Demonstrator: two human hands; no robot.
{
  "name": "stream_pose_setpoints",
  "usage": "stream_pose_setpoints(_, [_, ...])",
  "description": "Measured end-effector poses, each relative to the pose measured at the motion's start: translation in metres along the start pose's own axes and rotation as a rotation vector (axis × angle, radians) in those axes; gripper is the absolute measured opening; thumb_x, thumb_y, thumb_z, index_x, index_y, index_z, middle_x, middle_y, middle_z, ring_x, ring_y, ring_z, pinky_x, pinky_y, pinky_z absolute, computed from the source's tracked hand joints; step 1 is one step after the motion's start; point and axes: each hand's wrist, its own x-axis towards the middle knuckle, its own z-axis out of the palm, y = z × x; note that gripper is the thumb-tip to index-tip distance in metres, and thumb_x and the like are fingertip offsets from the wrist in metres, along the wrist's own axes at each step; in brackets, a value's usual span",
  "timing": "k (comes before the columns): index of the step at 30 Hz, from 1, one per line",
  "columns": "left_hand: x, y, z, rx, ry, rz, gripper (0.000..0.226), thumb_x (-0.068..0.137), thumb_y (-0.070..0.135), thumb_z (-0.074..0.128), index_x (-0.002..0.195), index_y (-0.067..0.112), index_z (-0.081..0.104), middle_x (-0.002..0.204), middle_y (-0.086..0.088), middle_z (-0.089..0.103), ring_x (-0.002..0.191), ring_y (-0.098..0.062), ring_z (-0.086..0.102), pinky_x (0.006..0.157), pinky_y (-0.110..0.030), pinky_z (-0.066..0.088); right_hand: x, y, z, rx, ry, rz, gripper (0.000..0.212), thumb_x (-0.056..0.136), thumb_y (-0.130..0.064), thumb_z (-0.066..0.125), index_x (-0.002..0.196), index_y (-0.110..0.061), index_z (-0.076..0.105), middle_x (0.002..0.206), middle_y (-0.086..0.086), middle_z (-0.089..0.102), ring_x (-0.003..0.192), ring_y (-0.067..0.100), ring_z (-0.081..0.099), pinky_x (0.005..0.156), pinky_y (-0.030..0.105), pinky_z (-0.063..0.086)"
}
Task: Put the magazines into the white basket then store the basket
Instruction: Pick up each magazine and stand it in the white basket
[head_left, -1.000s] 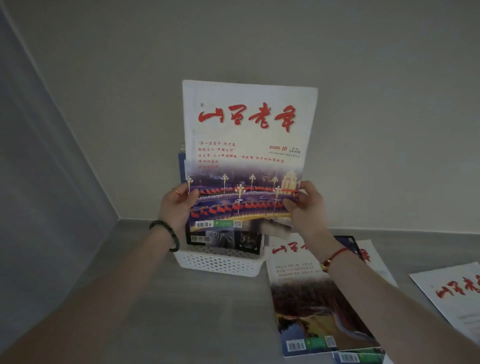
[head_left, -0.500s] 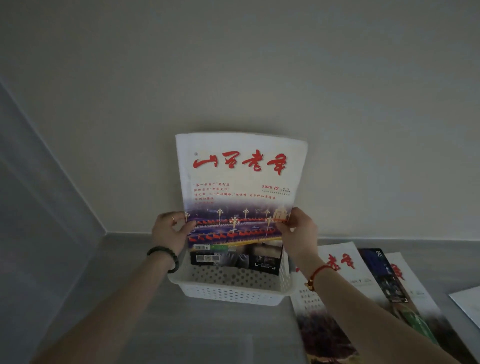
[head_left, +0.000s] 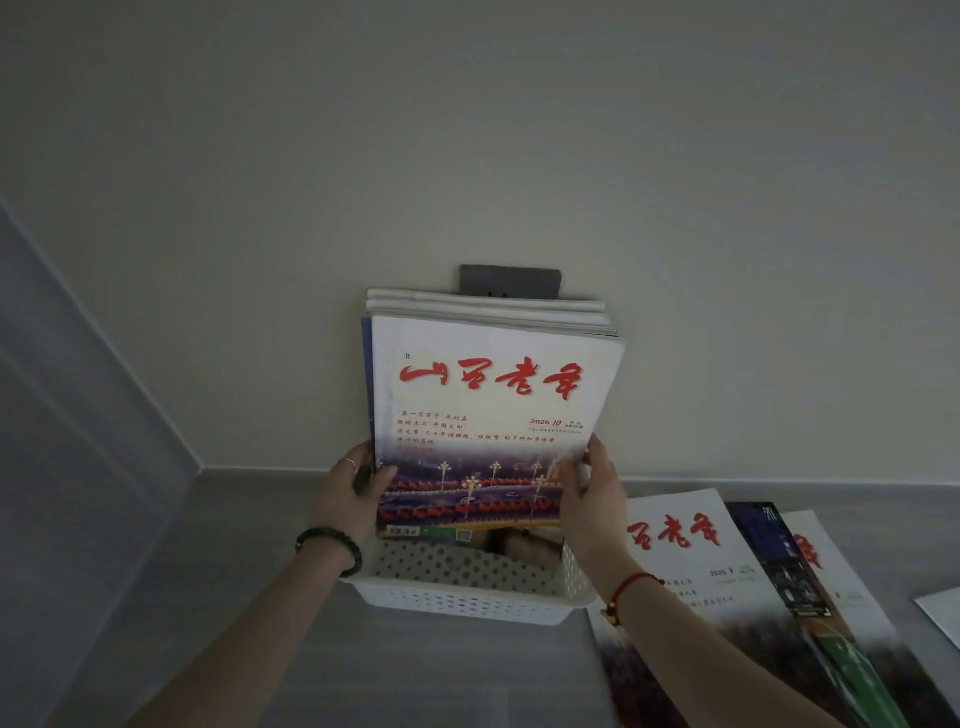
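A white perforated basket (head_left: 467, 605) stands on the grey counter against the wall. Several magazines stand upright in it, leaning back on the wall. The front magazine (head_left: 493, 415) has a white cover with red characters and a night city photo; its lower edge sits inside the basket. My left hand (head_left: 349, 496) grips its lower left edge, thumb on the cover. My right hand (head_left: 592, 491) holds its lower right edge. More magazines (head_left: 691, 566) lie flat and overlapping on the counter to the right of the basket.
A grey wall socket plate (head_left: 511, 280) shows just above the standing magazines. A grey side panel (head_left: 78, 441) closes the left. Another white sheet or magazine corner (head_left: 940, 616) lies at the far right edge of the counter (head_left: 249, 597).
The front magazine has come down from mid-air into the basket and now leans against the others. Both hands stayed on its lower edges. My view has tilted and moved closer.
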Motion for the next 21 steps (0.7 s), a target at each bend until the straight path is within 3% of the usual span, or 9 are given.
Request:
stream_pose_setpoints(5, [-0.003,-0.002,0.004,-0.004,0.023,-0.013,0.015,0.09,0.016,0.048,0.101,0.021,0.058,0.082,0.014,0.06,0.071,0.003,0.055,0.051,-0.008,0.042,0.003,-0.004,0.0,0.046,0.018,0.059,0.038,0.095,-0.023,0.038,0.133,-0.029,0.037,0.112,0.002,0.056,0.09,0.019,0.061,0.068,0.035,0.058])
stream_pose_setpoints(10, [-0.005,-0.006,0.008,-0.01,0.04,-0.049,0.016,0.091,0.017,0.046,0.1,0.02,0.059,0.093,-0.002,0.063,0.076,-0.009,0.058,0.059,-0.021,0.047,0.009,-0.003,0.002,0.042,0.069,0.06,0.033,0.094,-0.025,0.041,0.126,-0.029,0.044,0.098,-0.007,0.057,0.072,0.005,0.059,0.048,0.016,0.048])
stream_pose_setpoints(14, [-0.008,-0.007,0.01,0.013,0.073,-0.046,0.013,0.092,0.018,0.044,0.092,0.022,0.057,0.087,-0.001,0.064,0.079,-0.017,0.061,0.065,-0.03,0.052,0.011,-0.004,0.0,0.029,0.041,0.058,0.027,0.094,-0.028,0.04,0.12,-0.029,0.046,0.102,-0.003,0.061,0.075,0.01,0.061,0.051,0.022,0.052])
stream_pose_setpoints(17, [-0.01,-0.004,0.014,0.08,0.068,-0.074,0.014,0.092,0.019,0.043,0.1,0.016,0.054,0.106,-0.011,0.062,0.093,-0.028,0.06,0.078,-0.043,0.053,0.01,-0.007,-0.011,-0.038,-0.116,0.023,0.032,0.095,-0.031,0.037,0.127,-0.03,0.038,0.108,-0.001,0.059,0.08,0.011,0.061,0.055,0.021,0.052])
stream_pose_setpoints(19, [-0.013,0.0,0.017,0.125,0.077,-0.1,0.03,0.09,0.023,0.046,0.118,0.012,0.048,0.126,-0.012,0.055,0.105,-0.03,0.057,0.089,-0.049,0.049,0.008,-0.007,-0.03,-0.146,-0.203,-0.015,0.04,0.095,-0.031,0.036,0.135,-0.027,0.033,0.111,-0.003,0.057,0.084,0.012,0.06,0.057,0.018,0.051])
stream_pose_setpoints(21, [-0.026,0.01,0.027,0.039,0.19,-0.121,0.05,0.088,0.023,0.05,0.134,0.015,0.033,0.14,-0.012,0.042,0.117,-0.03,0.052,0.097,-0.049,0.045,0.009,0.002,-0.061,-0.267,-0.171,-0.025,0.043,0.094,-0.028,0.041,0.136,-0.021,0.036,0.123,0.002,0.055,0.099,0.02,0.06,0.073,0.026,0.054])
